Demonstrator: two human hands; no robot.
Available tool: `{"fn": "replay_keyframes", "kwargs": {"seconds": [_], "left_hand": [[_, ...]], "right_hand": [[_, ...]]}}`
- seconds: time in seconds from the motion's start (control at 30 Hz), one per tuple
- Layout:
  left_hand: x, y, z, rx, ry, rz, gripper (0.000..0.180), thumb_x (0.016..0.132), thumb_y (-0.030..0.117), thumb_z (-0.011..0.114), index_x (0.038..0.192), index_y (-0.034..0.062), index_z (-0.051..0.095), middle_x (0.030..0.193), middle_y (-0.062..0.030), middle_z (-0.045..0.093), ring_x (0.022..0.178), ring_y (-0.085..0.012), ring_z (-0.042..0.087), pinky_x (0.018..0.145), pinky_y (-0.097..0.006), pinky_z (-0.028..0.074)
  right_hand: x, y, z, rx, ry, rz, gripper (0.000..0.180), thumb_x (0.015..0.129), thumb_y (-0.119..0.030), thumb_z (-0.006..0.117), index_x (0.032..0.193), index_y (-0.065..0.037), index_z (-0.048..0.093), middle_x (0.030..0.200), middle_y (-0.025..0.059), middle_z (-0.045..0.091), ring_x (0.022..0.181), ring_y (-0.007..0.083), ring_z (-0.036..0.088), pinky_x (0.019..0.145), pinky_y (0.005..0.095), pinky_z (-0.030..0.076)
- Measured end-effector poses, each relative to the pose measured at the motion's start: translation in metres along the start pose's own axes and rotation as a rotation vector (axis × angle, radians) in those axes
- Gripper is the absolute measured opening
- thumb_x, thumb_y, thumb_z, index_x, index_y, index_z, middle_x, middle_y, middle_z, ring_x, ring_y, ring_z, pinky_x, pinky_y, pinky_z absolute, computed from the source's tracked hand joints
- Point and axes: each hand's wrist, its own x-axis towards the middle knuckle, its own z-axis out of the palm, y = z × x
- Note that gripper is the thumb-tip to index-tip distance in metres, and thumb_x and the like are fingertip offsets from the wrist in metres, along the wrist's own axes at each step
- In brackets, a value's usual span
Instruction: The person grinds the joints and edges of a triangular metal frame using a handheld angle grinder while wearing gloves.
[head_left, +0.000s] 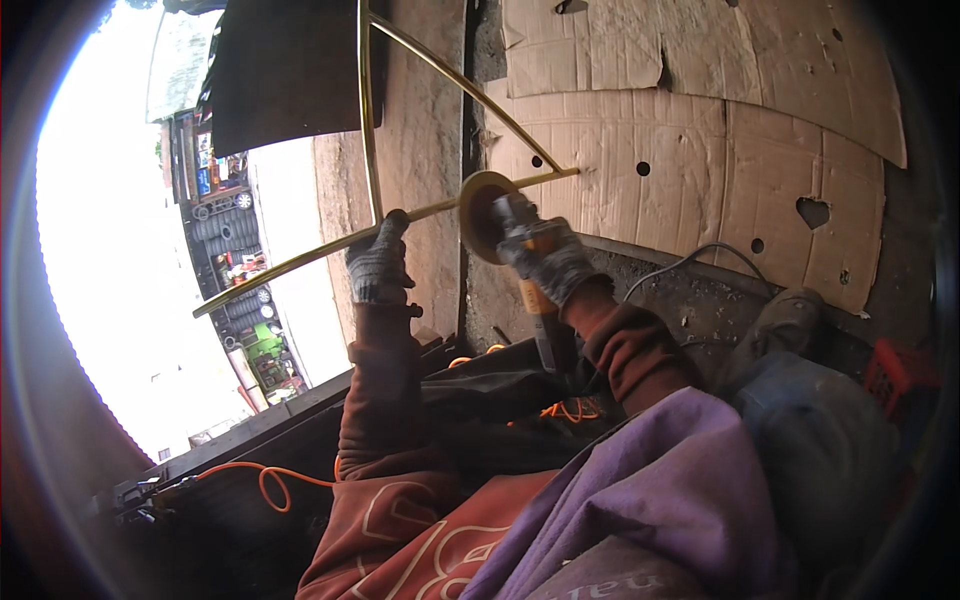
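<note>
A frame of shiny gold-coloured metal tubes point(290, 265) spans the upper middle of the head view, its long bar crossed by two other tubes. My gloved left hand point(380, 262) is closed around the long bar where an upright tube joins it. In my gloved right hand point(548, 255) is a yellow and dark angle grinder point(538, 305), its body pointing down toward me. The grinder's round tan disc point(482, 218) lies against or just in front of the bar, right of my left hand; whether it touches I cannot tell.
Flattened cardboard sheets point(690, 185) cover the ground ahead right. A dark cable point(690, 258) curves beside my right arm. An orange cord point(275, 485) loops at lower left. A red crate point(898, 375) stands far right. Stacked tyres point(232, 230) show outside at left.
</note>
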Motion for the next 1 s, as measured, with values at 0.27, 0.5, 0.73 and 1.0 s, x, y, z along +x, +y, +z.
{"fn": "replay_keyframes", "kwargs": {"seconds": [0.27,0.5,0.73,1.0], "left_hand": [[0.01,-0.006,-0.003,-0.007,-0.004,-0.016,0.028,0.071,0.03,0.076,0.073,0.0058,0.062,0.052,0.0014,0.046,0.037,-0.0095,0.038,0.03,-0.027,0.032],[0.009,-0.006,0.0,0.003,-0.003,-0.012,0.03,0.072,0.03,0.076,0.074,0.0045,0.06,0.054,0.0006,0.047,0.037,-0.0105,0.04,0.03,-0.029,0.036],[0.018,-0.025,-0.005,-0.063,-0.025,0.014,0.028,0.073,0.029,0.077,0.07,0.0061,0.061,0.053,0.0015,0.047,0.038,-0.0093,0.04,0.031,-0.026,0.034],[0.033,-0.034,-0.008,-0.229,-0.13,0.25,0.041,0.086,0.038,0.063,0.082,-0.0019,0.067,0.054,0.0003,0.048,0.044,-0.0098,0.044,0.038,-0.025,0.04]], "right_hand": [[0.017,0.062,-0.035,0.239,0.31,0.148,0.063,0.064,-0.02,0.084,0.112,-0.004,0.047,0.097,0.0106,0.063,0.08,0.0156,0.062,0.07,0.0306,0.052],[0.01,0.021,0.018,0.415,0.224,-0.202,0.033,0.074,-0.021,0.078,0.098,-0.006,0.061,0.077,0.0011,0.064,0.063,0.0088,0.058,0.059,0.0264,0.048],[0.009,0.019,-0.015,-0.007,0.194,0.028,0.035,0.078,-0.02,0.07,0.106,-0.005,0.056,0.093,0.0079,0.067,0.081,0.0176,0.065,0.076,0.0308,0.05],[-0.008,-0.01,0.013,0.205,0.232,-0.065,0.03,0.072,-0.016,0.079,0.092,-0.007,0.06,0.075,0.0001,0.062,0.064,0.0099,0.059,0.058,0.0265,0.047]]}}
